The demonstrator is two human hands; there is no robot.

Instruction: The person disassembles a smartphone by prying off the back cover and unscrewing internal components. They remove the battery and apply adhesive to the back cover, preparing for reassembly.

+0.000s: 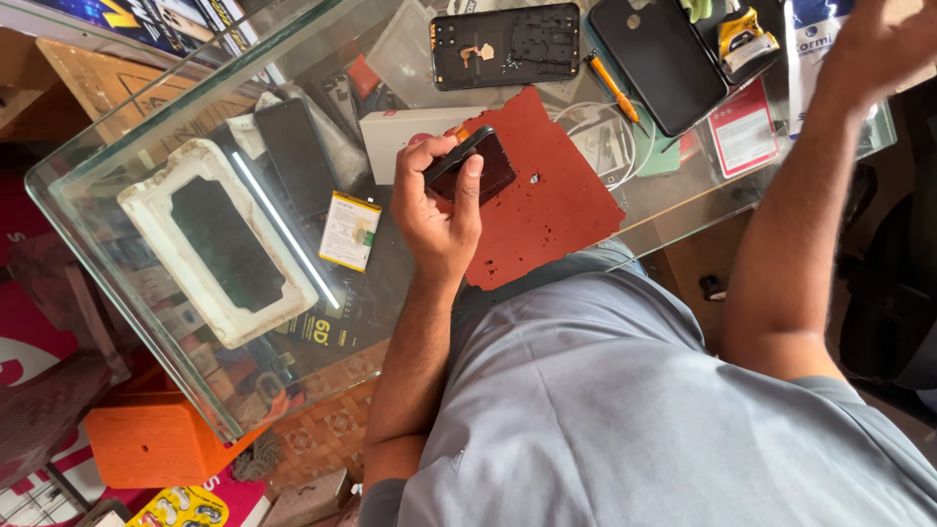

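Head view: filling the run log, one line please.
left hand grips dark phone | right hand raised, blurred | red mat on glass table

Single head view — steeply down, close over the glass counter (117, 210).

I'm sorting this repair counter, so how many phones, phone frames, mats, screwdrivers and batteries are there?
Phones: 3 (held phone in left hand, left phone, top phone)
Opened phone frame: 1
Red mat: 1
Orange screwdriver: 1
Battery: 1
Total: 7
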